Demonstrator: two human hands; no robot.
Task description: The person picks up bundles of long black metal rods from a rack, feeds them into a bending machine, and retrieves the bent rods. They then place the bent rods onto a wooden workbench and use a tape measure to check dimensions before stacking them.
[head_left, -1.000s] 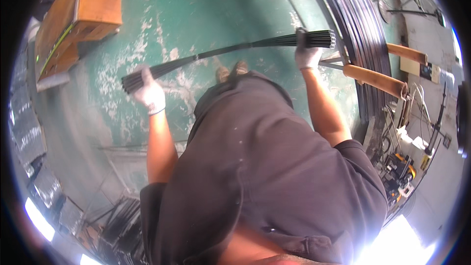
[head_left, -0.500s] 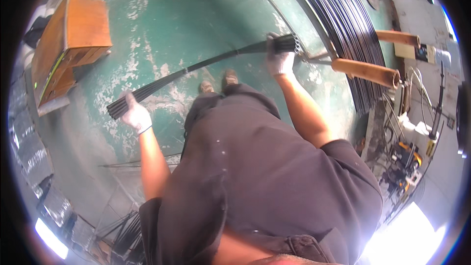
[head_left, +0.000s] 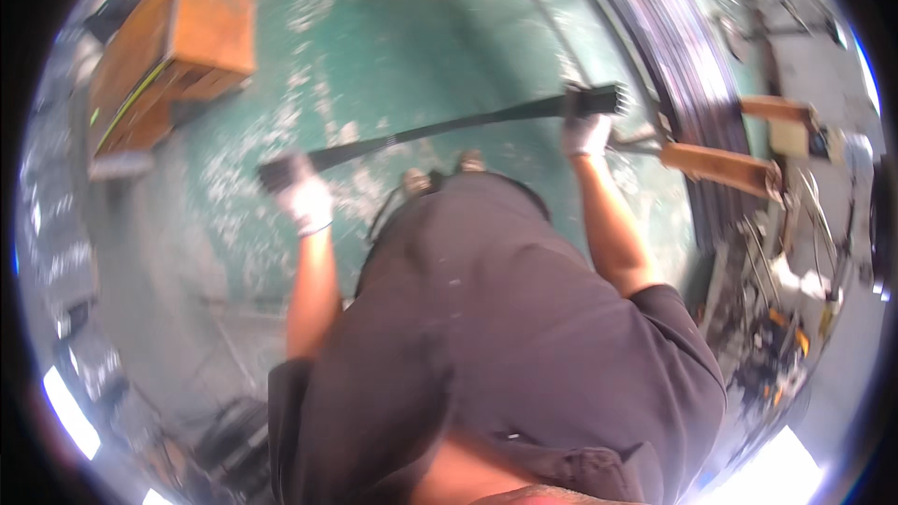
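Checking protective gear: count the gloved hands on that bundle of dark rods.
2. The left hand in a white glove grips the bundle of dark rods near its left end; the right hand, also gloved, grips near its right end.

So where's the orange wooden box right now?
In the head view the orange wooden box sits upper left on the green floor, beyond the gloved left hand gripping the dark rod bundle.
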